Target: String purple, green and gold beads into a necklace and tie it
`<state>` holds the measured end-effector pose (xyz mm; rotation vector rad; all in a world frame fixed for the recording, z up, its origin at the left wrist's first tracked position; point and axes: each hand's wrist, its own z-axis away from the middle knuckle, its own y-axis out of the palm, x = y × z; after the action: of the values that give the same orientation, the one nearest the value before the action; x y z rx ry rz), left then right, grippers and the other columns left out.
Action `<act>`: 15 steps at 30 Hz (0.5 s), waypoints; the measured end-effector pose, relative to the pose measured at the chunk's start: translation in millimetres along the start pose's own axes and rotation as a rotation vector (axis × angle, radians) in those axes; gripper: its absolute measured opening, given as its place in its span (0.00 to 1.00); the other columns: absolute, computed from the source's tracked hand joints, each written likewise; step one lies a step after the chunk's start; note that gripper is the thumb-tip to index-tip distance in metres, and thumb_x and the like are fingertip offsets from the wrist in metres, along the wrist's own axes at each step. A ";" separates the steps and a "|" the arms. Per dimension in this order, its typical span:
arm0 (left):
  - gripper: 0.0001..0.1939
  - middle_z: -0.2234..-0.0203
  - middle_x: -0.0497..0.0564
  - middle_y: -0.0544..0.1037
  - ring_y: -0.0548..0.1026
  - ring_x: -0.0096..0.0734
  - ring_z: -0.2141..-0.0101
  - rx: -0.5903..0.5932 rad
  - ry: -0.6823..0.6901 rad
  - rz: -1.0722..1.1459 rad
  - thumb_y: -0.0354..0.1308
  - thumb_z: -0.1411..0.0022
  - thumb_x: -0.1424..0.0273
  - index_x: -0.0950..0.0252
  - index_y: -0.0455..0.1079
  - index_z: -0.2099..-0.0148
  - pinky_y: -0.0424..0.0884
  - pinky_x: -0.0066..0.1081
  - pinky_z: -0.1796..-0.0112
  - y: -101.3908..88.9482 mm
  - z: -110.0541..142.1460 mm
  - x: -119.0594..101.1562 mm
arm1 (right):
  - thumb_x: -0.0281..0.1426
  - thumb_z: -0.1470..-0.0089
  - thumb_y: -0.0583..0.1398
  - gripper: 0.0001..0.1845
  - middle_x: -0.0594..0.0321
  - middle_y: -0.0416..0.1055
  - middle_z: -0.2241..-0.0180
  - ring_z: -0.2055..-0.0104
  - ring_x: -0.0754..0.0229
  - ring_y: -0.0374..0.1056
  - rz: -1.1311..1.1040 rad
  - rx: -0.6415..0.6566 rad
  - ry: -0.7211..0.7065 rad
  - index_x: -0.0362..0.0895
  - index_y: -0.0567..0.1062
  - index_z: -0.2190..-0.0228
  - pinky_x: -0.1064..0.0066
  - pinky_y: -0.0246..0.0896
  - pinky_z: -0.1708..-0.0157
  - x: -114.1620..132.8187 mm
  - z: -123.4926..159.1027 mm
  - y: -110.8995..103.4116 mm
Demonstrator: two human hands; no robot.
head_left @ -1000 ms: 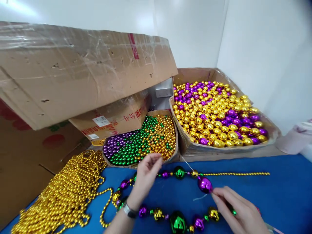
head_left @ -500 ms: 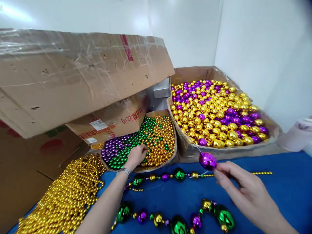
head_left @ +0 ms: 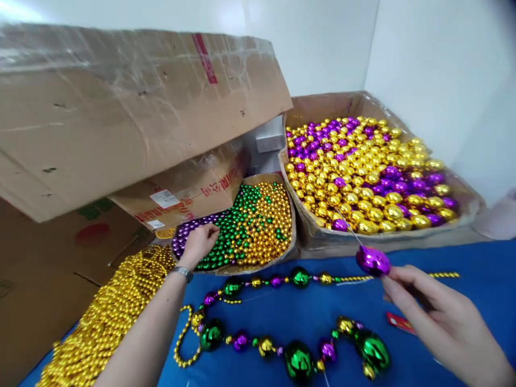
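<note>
My right hand (head_left: 439, 317) pinches a large shiny purple bead (head_left: 373, 261) between thumb and fingertips, above the blue table. A thin needle or wire (head_left: 350, 230) juts up and left from the bead. My left hand (head_left: 200, 242), with a watch (head_left: 184, 273) on its wrist, is over the box of small beads (head_left: 262, 231), near where purple meets green. Its fingers are closed; anything in them is too small or hidden to tell. Below lies a bead garland (head_left: 298, 361) of green, gold and purple balls, curving across the blue cloth (head_left: 250, 322).
A large carton (head_left: 403, 241) of gold and purple beads stands at the back right. Gold bead strands (head_left: 108, 317) are heaped at the left. Cardboard flaps (head_left: 141, 118) overhang the small-bead box. A red object (head_left: 399, 322) lies near my right hand.
My left hand has moved left across the small beads, from the gold-green part to the purple-green part. My right hand still pinches the purple bead, now farther right in view. The view has shifted slightly.
</note>
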<state>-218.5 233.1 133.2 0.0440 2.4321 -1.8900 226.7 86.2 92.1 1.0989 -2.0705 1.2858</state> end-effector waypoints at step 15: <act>0.22 0.78 0.40 0.74 0.69 0.26 0.73 0.056 0.016 -0.040 0.45 0.42 0.58 0.68 0.72 0.57 0.58 0.24 0.66 18.6 -8.5 -16.1 | 0.32 0.41 0.55 0.05 0.66 0.69 0.73 0.73 0.66 0.66 -0.022 -0.128 0.031 0.45 0.71 0.65 0.76 0.61 0.72 19.1 -7.6 -30.2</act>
<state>-201.5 246.2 118.4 0.0133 2.4083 -1.9816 240.3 78.3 125.0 1.0369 -2.0806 1.1360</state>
